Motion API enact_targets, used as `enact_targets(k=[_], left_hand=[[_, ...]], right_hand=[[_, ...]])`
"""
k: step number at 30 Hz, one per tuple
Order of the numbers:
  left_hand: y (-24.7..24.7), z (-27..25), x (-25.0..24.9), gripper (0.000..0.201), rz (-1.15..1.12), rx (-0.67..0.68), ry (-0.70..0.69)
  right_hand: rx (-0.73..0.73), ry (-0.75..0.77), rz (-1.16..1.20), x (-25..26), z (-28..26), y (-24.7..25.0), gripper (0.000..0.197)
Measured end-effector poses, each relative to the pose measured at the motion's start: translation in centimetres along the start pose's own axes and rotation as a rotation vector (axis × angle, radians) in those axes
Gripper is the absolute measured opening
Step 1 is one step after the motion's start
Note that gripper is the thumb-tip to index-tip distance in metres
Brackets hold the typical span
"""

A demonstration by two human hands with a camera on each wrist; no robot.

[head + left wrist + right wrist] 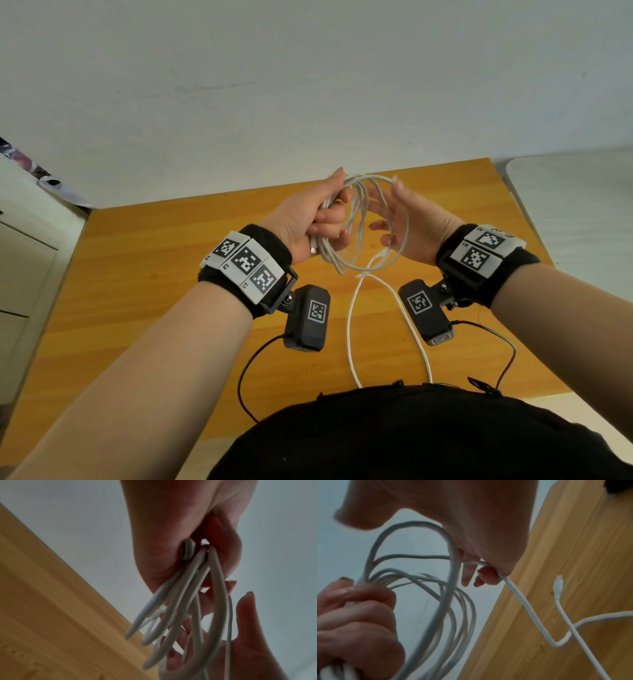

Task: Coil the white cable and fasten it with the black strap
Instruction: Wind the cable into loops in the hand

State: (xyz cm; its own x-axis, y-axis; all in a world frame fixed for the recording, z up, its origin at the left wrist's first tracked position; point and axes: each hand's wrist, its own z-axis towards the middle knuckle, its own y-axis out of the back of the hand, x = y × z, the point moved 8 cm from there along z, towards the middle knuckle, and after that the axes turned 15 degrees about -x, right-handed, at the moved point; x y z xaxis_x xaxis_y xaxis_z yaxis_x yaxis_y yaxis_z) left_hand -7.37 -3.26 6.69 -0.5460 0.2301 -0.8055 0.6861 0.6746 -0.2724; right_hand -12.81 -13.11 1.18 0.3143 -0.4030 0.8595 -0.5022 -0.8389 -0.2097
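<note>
We hold the white cable (363,222) up above the counter (137,274), where the loops can hang free and fall to one size. Our left hand (308,219) is the anchor: its grip is clamped round the gathered turns, fingers curled tight so no loop slips out, with one connector end (187,550) tucked against the palm to keep it from unwinding the bundle. Our right hand (407,219) does the feeding. In the right wrist view its lower fingers (488,577) curl lightly over the running strand, a loose grip that lets the cable slide while we guide it round; the upper fingers reach straight toward the top of the coil. The uncoiled tail (352,325) drops onto the counter toward our body, and its free plug (559,586) lies on the wood. We judge several turns done, some slack left. The black strap shows in no view.
</note>
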Motion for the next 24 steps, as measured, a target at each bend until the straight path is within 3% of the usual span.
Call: enact_targets(k=[3, 6, 11, 18, 24], left_hand=[[-0.6, -0.3, 0.1, 0.040, -0.019, 0.059, 0.031], [-1.1, -0.6, 0.2, 0.041, -0.046, 0.097, 0.060], [-0.7, -0.2, 0.4, 0.041, -0.048, 0.035, 0.064], [-0.3, 0.6, 0.9, 0.036, 0.116, -0.129, 0.038], [-1.3, 0.5, 1.2, 0.045, 0.035, -0.096, 0.052]], right_hand=[[0.028, 0.031, -0.073, 0.1, -0.1, -0.5, 0.077], [-0.037, 0.056, -0.072, 0.4, -0.2, -0.3, 0.033], [-0.211, 0.135, -0.149, 0.7, 0.0, 0.4, 0.007], [-0.420, 0.177, -0.130, 0.9, -0.2, 1.9, 0.018], [-0.478, 0.200, -0.248, 0.5, -0.1, 2.4, 0.035]])
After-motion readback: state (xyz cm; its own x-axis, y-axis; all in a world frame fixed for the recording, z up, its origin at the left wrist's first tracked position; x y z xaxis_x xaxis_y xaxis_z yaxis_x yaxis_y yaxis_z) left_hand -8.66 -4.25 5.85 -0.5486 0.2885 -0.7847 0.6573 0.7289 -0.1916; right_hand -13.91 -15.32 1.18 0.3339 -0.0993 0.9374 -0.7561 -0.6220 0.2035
